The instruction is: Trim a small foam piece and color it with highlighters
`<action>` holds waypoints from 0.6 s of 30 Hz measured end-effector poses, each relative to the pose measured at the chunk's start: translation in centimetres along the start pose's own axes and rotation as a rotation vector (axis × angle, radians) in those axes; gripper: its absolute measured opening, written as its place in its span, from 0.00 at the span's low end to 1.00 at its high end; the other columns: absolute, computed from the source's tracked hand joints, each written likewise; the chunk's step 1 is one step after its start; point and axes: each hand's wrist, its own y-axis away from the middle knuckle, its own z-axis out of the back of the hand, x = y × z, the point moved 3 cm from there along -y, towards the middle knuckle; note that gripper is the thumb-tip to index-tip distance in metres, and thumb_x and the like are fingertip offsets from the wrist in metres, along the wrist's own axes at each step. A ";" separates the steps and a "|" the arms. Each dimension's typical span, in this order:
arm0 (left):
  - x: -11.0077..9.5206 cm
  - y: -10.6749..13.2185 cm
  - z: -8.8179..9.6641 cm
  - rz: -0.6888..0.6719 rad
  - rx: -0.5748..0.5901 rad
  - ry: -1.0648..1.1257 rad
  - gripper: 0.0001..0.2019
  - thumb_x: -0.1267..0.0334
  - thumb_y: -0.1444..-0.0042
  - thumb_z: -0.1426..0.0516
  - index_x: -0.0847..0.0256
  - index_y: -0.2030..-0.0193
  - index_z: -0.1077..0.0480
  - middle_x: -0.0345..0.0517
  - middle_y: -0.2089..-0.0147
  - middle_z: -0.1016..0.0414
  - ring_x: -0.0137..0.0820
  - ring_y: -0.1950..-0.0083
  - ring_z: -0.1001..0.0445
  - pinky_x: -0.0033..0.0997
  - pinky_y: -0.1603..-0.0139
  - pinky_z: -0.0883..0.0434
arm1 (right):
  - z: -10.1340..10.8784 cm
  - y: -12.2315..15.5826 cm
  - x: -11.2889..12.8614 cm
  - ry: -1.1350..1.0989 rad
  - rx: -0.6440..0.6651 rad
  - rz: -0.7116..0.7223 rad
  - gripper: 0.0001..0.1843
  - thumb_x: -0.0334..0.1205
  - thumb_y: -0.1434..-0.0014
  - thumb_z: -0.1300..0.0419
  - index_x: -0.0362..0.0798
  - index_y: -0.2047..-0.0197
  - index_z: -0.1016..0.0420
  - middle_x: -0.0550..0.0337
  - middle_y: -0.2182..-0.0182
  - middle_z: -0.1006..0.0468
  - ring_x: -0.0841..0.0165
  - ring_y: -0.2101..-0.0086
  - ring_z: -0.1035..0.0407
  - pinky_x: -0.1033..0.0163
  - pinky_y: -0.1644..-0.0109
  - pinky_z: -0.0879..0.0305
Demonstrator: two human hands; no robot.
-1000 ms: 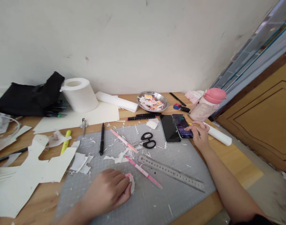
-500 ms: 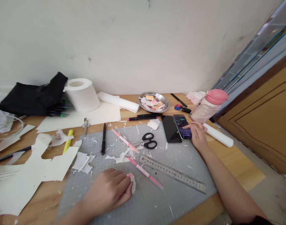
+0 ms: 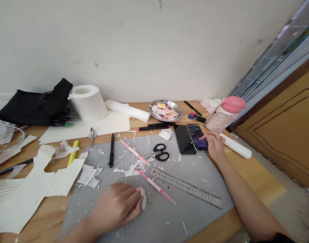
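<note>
My left hand (image 3: pixel 118 204) rests on the grey cutting mat (image 3: pixel 195 175), fingers curled loosely over a small pink-and-white paper piece (image 3: pixel 142 196). My right hand (image 3: pixel 215 143) reaches to the mat's far right corner, its fingers on the lit keyboard screen of a phone (image 3: pixel 198 137). A second, dark phone (image 3: pixel 183 139) lies just left of it. Between the hands lie a steel ruler (image 3: pixel 186 187), two pink pens (image 3: pixel 156 186), black-handled scissors (image 3: pixel 159 152) and paper scraps.
A pink-lidded bottle (image 3: pixel 224 114) and a white paper roll (image 3: pixel 235 145) stand right of my right hand. Behind are a metal dish of stickers (image 3: pixel 165 110), markers (image 3: pixel 154 126), a tissue roll (image 3: pixel 88 102) and a black pouch (image 3: pixel 35 104). Cut white card (image 3: pixel 35 185) lies left.
My right hand's fingers have shifted slightly over the phone screen. My left hand has stayed on the paper piece. The view has moved a little.
</note>
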 end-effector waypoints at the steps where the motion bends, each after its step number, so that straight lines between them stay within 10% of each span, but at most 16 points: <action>1: 0.0 0.0 0.0 -0.004 0.001 -0.001 0.17 0.71 0.38 0.56 0.59 0.77 0.36 0.35 0.84 0.36 0.26 0.83 0.38 0.29 0.78 0.46 | 0.2 0.0 0.0 0.004 -0.030 -0.004 0.24 0.43 0.38 0.59 0.52 0.73 0.24 0.57 0.66 0.22 0.60 0.54 0.33 0.48 0.49 0.51; 18: 0.2 0.1 -0.1 0.000 0.006 0.002 0.18 0.71 0.38 0.57 0.59 0.77 0.36 0.35 0.84 0.36 0.27 0.83 0.38 0.29 0.78 0.46 | 2.1 0.5 -1.6 -0.042 -0.129 0.115 0.19 0.34 0.52 0.54 0.52 0.87 0.29 0.60 0.78 0.24 0.60 0.62 0.30 0.51 0.51 0.51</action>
